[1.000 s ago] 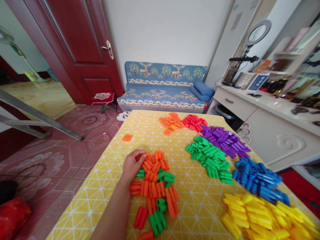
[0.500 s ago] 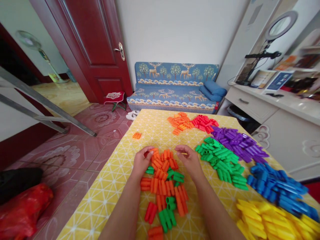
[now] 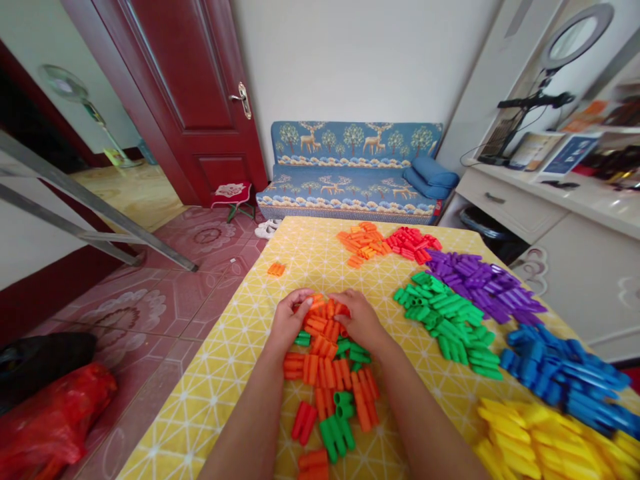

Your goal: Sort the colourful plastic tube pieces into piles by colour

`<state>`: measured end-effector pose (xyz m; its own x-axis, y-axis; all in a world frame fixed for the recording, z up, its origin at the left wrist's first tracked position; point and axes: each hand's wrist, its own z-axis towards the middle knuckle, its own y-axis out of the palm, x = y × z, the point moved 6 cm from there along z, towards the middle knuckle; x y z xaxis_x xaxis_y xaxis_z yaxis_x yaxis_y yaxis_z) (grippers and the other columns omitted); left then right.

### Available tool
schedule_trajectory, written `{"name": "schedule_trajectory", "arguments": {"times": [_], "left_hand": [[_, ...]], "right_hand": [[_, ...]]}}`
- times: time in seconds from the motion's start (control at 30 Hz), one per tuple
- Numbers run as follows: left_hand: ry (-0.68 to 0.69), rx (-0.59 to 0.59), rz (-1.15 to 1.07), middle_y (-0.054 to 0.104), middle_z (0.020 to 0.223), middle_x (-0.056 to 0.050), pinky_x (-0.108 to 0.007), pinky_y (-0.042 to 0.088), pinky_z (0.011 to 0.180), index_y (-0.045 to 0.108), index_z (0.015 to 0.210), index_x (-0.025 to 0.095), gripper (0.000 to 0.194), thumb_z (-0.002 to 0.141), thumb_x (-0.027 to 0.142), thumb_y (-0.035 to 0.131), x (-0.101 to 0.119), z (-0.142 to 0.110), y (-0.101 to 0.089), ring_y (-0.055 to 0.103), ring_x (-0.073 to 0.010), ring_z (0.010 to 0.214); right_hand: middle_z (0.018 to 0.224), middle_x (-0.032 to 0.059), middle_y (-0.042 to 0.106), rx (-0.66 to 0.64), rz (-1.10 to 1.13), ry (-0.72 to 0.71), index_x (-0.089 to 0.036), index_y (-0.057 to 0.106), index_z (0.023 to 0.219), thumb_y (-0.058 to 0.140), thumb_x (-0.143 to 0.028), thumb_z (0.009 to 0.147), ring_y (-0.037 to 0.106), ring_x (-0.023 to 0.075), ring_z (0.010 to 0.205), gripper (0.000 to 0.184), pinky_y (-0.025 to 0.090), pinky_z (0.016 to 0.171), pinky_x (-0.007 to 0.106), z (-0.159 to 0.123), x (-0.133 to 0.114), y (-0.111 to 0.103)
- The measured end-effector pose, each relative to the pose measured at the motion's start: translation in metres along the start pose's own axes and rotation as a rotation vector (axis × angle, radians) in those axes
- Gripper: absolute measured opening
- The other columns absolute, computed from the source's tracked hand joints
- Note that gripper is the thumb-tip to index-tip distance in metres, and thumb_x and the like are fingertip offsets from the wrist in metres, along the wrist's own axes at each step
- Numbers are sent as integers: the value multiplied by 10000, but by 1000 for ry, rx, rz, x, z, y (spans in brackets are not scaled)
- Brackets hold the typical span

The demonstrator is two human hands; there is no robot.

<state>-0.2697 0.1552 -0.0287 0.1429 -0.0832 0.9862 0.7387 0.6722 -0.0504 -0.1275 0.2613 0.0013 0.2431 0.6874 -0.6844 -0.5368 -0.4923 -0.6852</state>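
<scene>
A loose pile of orange ribbed plastic building pieces (image 3: 324, 373), shaped like short joined tubes, lies before me, with green pieces (image 3: 337, 437) and a red piece (image 3: 303, 423) among them. At the pile's far left end, my left hand (image 3: 290, 323) has its thumb and fingers closed on an orange piece (image 3: 317, 302). Opposite it, my right hand (image 3: 361, 321) curls its fingers over orange pieces at the far right end; its fingertips partly hide what they grip.
Sorted heaps of orange (image 3: 364, 241), red (image 3: 410, 243), purple (image 3: 483, 283), green (image 3: 447, 320), blue (image 3: 565, 373) and yellow pieces (image 3: 545, 440) line the table's far and right sides. One small orange cluster (image 3: 276, 269) sits alone on the yellow tablecloth (image 3: 220, 373).
My right hand has moved left from beside the pile onto its orange pieces, and its fingers have closed in. The left hand stays at the same pieces. The view has shifted slightly.
</scene>
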Motion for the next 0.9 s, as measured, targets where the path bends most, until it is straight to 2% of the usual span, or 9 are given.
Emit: {"name": "schedule_trajectory", "arguments": {"times": [0.1,0.2,0.33,0.5,0.6,0.67,0.77,0.83,0.9], "left_hand": [[-7,16,3,705,867,-52,-290,516,786,685,961,152,260,765,323,674,3,-1,0,651,-172,815],[-6,16,-30,709,864,-49,-282,517,779,684,941,158,250,752,321,690,8,-1,2,652,-164,803],[19,-17,-55,706,836,-34,-263,512,770,682,869,163,221,701,294,741,15,-2,7,645,-149,782],[-11,-58,-71,679,710,-2,-230,502,666,678,770,157,215,620,262,791,18,-5,10,622,-123,663],[-41,-71,-71,670,665,6,-227,493,625,680,751,156,223,594,256,803,16,-6,13,609,-119,613],[-33,-71,-69,681,686,-1,-236,498,645,682,751,158,216,603,263,798,17,-6,14,619,-129,637],[18,-60,-51,708,771,-27,-266,507,735,695,784,162,181,715,327,723,20,-4,14,645,-154,733],[46,-60,-29,723,852,-45,-290,503,805,705,839,166,212,793,365,648,20,-3,12,656,-172,817],[49,-51,11,724,923,-57,-312,501,844,708,920,169,243,806,371,632,17,-1,8,656,-187,873]], "right_hand": [[913,54,627,161,154,88,-191,695,914,637,-135,703,575,211,895,226,445,863,372,-3,8,-6],[871,24,641,261,439,123,-195,657,846,636,-212,741,593,186,843,109,459,822,338,-6,9,-11],[896,18,655,210,639,82,-200,656,879,661,-283,760,604,174,844,146,469,805,314,-5,-1,-7],[1045,39,639,93,566,51,-234,668,1098,727,-267,715,608,174,907,389,472,854,336,-5,-8,4],[1006,41,661,43,482,-2,-236,691,1074,726,-229,710,608,186,934,366,457,891,360,-5,-14,8],[972,42,674,63,455,-11,-228,706,1021,716,-215,709,611,191,920,312,457,885,369,-5,-17,7],[943,36,685,157,517,71,-210,701,948,719,-210,683,615,193,899,266,464,873,369,-4,-11,3],[912,23,688,232,668,156,-202,680,928,726,-235,680,618,182,867,254,477,849,350,-4,-1,1],[883,5,684,310,893,242,-203,662,918,745,-271,678,614,156,821,262,494,781,297,-5,13,-1]]}}
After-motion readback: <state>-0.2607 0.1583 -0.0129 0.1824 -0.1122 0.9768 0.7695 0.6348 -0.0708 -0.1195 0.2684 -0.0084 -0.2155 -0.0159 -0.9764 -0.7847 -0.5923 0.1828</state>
